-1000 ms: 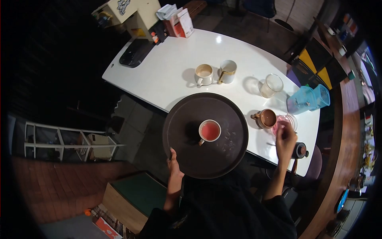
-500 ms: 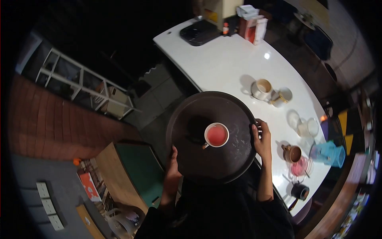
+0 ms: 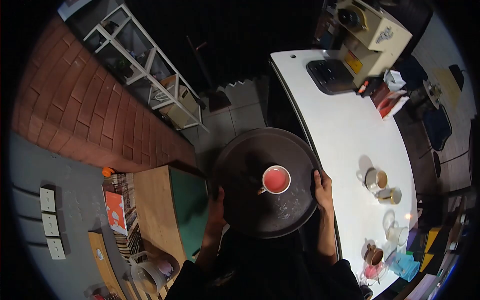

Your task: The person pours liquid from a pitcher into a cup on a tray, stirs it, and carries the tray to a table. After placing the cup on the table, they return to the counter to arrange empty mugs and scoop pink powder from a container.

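Note:
Between my hands is a round dark brown tray [image 3: 250,210], its surface scuffed and wet-looking in places. A white cup [image 3: 276,179] of pink liquid stands upright near its middle, handle toward the lower left. My left hand [image 3: 217,207] grips the tray's left rim, mostly in shadow. On the right rim, my right hand [image 3: 323,189] has its thumb on top and the other fingers curled beneath, out of sight. Neither hand touches the cup.
A white counter [image 3: 340,145] runs along my right, bearing a beige machine [image 3: 372,40], several mugs such as a brown mug [image 3: 373,255], and a blue pitcher [image 3: 404,266]. To my left are a wooden cabinet [image 3: 155,210], a brick wall [image 3: 95,110] and a white shelf rack [image 3: 150,75].
My view has turned left, so the counter and its mugs sit farther right and the brick wall shows more. Both hands still hold the tray, with the cup on it.

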`<state>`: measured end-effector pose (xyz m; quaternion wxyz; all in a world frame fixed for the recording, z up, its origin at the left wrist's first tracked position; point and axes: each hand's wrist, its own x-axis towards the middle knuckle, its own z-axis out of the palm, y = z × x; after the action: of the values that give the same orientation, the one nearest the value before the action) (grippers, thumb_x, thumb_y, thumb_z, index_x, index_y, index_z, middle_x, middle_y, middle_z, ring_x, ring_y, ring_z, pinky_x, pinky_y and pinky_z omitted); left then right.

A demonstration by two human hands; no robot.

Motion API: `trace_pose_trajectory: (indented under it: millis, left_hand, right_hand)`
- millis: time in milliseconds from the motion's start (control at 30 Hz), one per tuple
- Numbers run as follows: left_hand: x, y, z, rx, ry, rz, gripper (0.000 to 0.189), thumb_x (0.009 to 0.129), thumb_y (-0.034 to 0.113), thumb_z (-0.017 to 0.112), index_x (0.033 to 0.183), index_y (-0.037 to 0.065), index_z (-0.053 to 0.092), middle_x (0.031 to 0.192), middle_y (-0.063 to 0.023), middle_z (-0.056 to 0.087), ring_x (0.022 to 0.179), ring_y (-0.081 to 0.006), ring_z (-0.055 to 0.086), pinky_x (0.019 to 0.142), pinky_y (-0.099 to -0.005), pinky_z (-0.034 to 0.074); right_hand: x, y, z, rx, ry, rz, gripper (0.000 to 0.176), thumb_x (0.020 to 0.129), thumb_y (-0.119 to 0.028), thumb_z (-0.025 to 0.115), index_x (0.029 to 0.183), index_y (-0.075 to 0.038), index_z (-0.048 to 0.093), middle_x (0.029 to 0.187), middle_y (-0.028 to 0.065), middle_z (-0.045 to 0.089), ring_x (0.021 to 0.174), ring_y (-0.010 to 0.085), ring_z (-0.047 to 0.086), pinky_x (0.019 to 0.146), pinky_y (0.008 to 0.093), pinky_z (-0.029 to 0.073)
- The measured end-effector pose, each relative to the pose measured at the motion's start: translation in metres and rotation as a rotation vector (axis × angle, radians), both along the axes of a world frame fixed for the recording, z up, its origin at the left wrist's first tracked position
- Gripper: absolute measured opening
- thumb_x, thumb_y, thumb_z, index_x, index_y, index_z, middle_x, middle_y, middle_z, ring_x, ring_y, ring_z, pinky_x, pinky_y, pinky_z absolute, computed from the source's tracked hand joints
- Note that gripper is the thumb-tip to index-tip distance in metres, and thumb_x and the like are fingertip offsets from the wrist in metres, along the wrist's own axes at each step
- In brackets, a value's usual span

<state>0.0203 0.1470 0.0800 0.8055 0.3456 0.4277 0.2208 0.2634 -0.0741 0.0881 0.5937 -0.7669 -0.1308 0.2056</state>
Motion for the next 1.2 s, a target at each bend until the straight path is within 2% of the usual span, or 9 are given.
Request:
trace_pose_trajectory:
  millis: [200, 233, 333, 533, 667, 867, 1000, 1100, 1200]
  left_hand:
    - [0.01, 0.073, 0.004, -0.037, 0.022, -0.024, 0.067, 0.091, 0.043, 0.059, 0.138, 0.004, 0.034, 0.131, -0.0113, 0.048, 0.119, -0.0256, 0.05, 0.096, -0.0423, 0.047]
    - [0.013, 0.084, 0.003, -0.037, 0.004, -0.025, 0.066, 0.091, 0.043, 0.059, 0.138, 0.003, 0.035, 0.129, -0.0114, 0.05, 0.118, -0.0253, 0.051, 0.096, -0.0419, 0.047]
    - [0.025, 0.111, -0.006, -0.032, -0.058, -0.005, 0.059, 0.092, 0.041, 0.058, 0.131, 0.0, 0.042, 0.119, -0.0114, 0.056, 0.108, -0.0239, 0.057, 0.09, -0.0401, 0.05]
    - [0.068, 0.171, -0.015, -0.004, -0.116, -0.017, 0.057, 0.093, 0.04, 0.057, 0.127, -0.004, 0.045, 0.115, -0.0133, 0.059, 0.101, -0.0246, 0.061, 0.085, -0.0398, 0.053]
    - [0.118, 0.216, -0.008, 0.017, -0.04, 0.013, 0.06, 0.093, 0.04, 0.057, 0.13, -0.005, 0.042, 0.122, -0.016, 0.056, 0.107, -0.0267, 0.059, 0.089, -0.0414, 0.053]
    - [0.216, 0.29, 0.042, -0.036, 0.129, -0.01, 0.069, 0.092, 0.041, 0.058, 0.134, -0.008, 0.035, 0.128, -0.0193, 0.051, 0.113, -0.0313, 0.055, 0.094, -0.0438, 0.051]
    - [0.273, 0.347, 0.007, -0.061, -0.014, 0.012, 0.072, 0.091, 0.042, 0.06, 0.135, -0.008, 0.034, 0.128, -0.0192, 0.051, 0.113, -0.0323, 0.055, 0.094, -0.0439, 0.05]
    - [0.309, 0.378, 0.002, -0.078, -0.075, -0.096, 0.073, 0.088, 0.042, 0.063, 0.139, -0.001, 0.033, 0.134, -0.0172, 0.046, 0.12, -0.0323, 0.05, 0.097, -0.0466, 0.047]
    - [0.358, 0.406, -0.001, -0.05, -0.04, -0.09, 0.074, 0.089, 0.043, 0.061, 0.136, -0.006, 0.033, 0.131, -0.0173, 0.049, 0.115, -0.0314, 0.053, 0.095, -0.0442, 0.048]
  right_hand:
    - [0.017, 0.064, 0.004, 0.043, 0.111, 0.025, 0.059, 0.097, -0.036, 0.054, 0.127, 0.014, 0.044, 0.112, 0.0163, 0.06, 0.103, 0.0169, 0.054, 0.09, 0.0273, 0.043]
    - [0.01, 0.088, -0.005, -0.041, -0.073, -0.26, 0.049, 0.098, -0.033, 0.051, 0.12, 0.012, 0.051, 0.1, 0.0111, 0.063, 0.09, 0.0131, 0.056, 0.08, 0.0249, 0.045]
    - [0.018, 0.113, 0.021, 0.043, -0.076, -0.096, 0.046, 0.1, -0.033, 0.046, 0.108, 0.011, 0.056, 0.097, 0.0159, 0.063, 0.091, 0.0193, 0.056, 0.082, 0.0316, 0.045]
    - [0.065, 0.17, 0.018, -0.041, -0.09, -0.053, 0.048, 0.099, -0.038, 0.048, 0.074, 0.003, 0.051, 0.064, -0.0015, 0.043, 0.064, 0.0089, 0.037, 0.055, 0.0281, 0.035]
    - [0.113, 0.216, 0.0, -0.035, -0.08, -0.062, 0.048, 0.099, -0.037, 0.048, 0.076, 0.005, 0.053, 0.065, 0.0, 0.045, 0.065, 0.0094, 0.039, 0.057, 0.0287, 0.037]
    - [0.2, 0.293, -0.014, -0.018, -0.236, -0.16, 0.039, 0.1, -0.028, 0.048, 0.074, -0.001, 0.057, 0.059, -0.0092, 0.035, 0.054, 0.003, 0.027, 0.047, 0.0242, 0.019]
    - [0.259, 0.337, 0.004, 0.016, -0.229, -0.168, 0.039, 0.1, -0.028, 0.048, 0.073, -0.002, 0.057, 0.059, -0.0093, 0.036, 0.054, 0.0028, 0.026, 0.047, 0.0242, 0.019]
    - [0.296, 0.36, 0.012, -0.144, -0.06, -0.099, 0.044, 0.101, -0.03, 0.043, 0.083, 0.008, 0.055, 0.067, 0.0054, 0.05, 0.069, 0.0142, 0.045, 0.065, 0.0319, 0.042]
    - [0.334, 0.386, -0.003, 0.021, -0.221, -0.214, 0.04, 0.101, -0.028, 0.046, 0.068, -0.005, 0.052, 0.059, -0.0102, 0.034, 0.053, 0.0028, 0.024, 0.047, 0.0241, 0.018]
